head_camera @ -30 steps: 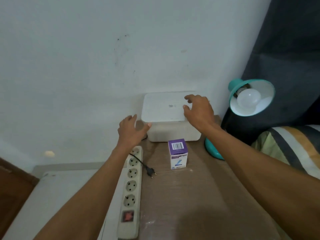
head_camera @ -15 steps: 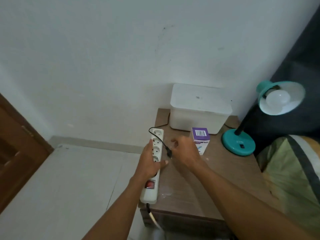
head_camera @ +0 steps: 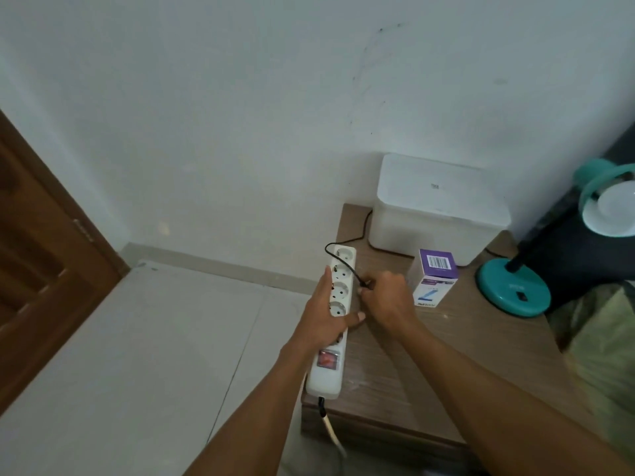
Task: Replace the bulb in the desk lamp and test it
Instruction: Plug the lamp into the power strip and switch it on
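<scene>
While my left hand (head_camera: 326,317) clamps one white five-socket power strip (head_camera: 335,310), my right hand (head_camera: 385,300) pinches its half-hidden black plug (head_camera: 365,285).

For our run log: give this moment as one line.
left hand: steadies power strip | right hand: holds plug beside sockets | lamp: unplugged

A plain white wall (head_camera: 240,97) rises behind a brown wooden bedside table (head_camera: 446,355). Left of the table lie pale floor tiles (head_camera: 120,355); farther left stands a brown wooden door (head_camera: 41,252).
</scene>
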A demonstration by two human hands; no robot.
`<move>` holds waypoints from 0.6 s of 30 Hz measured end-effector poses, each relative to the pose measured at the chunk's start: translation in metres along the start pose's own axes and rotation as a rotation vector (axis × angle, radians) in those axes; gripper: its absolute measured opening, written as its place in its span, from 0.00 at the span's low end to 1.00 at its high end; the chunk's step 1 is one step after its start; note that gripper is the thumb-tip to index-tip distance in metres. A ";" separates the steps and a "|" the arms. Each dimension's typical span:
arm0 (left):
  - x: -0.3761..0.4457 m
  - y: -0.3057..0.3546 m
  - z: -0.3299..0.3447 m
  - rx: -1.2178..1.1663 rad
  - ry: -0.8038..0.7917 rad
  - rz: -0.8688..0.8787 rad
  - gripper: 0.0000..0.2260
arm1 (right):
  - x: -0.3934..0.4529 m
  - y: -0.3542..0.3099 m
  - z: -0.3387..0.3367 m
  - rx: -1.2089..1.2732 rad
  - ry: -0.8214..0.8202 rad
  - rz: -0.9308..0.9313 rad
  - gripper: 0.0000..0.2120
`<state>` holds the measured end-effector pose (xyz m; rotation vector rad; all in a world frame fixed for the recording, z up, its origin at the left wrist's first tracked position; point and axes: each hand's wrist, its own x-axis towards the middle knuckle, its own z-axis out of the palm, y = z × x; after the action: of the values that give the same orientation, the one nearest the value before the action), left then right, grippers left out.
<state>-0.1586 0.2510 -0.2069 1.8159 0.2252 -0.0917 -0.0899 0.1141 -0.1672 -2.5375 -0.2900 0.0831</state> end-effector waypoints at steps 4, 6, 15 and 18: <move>-0.001 0.000 -0.002 0.021 -0.025 -0.029 0.53 | 0.009 -0.006 -0.012 0.118 0.134 0.034 0.04; -0.002 0.002 -0.004 0.030 -0.034 -0.031 0.51 | 0.012 -0.015 -0.018 0.221 0.185 0.076 0.04; 0.000 0.000 -0.006 0.028 -0.023 -0.049 0.51 | 0.021 -0.036 -0.008 0.420 0.169 0.064 0.06; 0.002 -0.004 -0.006 0.021 -0.022 -0.063 0.54 | 0.020 -0.035 0.000 0.427 0.144 0.060 0.06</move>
<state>-0.1579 0.2576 -0.2092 1.8282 0.2670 -0.1591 -0.0773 0.1464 -0.1479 -2.1150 -0.1228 -0.0149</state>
